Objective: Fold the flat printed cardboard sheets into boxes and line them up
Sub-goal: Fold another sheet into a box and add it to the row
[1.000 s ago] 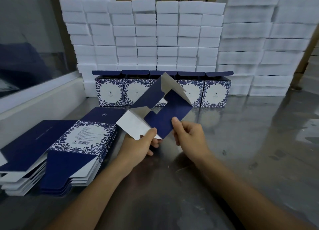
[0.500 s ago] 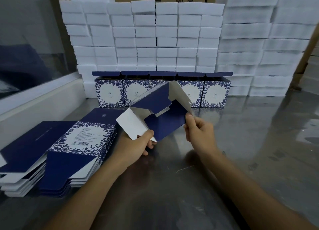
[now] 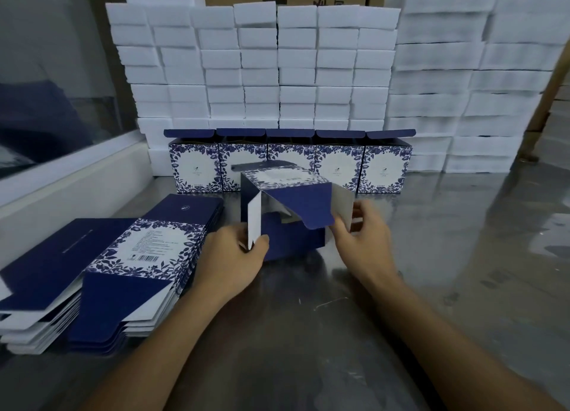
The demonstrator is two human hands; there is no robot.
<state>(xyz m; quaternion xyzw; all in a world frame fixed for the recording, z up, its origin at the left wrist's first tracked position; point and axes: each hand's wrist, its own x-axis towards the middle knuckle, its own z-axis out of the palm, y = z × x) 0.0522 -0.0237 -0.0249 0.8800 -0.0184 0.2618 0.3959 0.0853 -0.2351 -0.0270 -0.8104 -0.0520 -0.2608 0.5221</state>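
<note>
The surface [image 3: 462,256] carries a row of five finished boxes [image 3: 290,163] at 12 o'clock and a stack of flat sheets [image 3: 129,256] at 9 o'clock. The half-formed box [image 3: 287,200] lies on its side between the hands, just short of the row, long axis running 12 to 6, open end toward the person. The left hand [image 3: 237,256] pinches the white side flap [image 3: 254,222] at 9 o'clock of that opening. The right hand [image 3: 361,234] grips the right wall, thumb on the blue flap [image 3: 305,204]. Judgement: both hands sit equally near; flap closing comes next.
</note>
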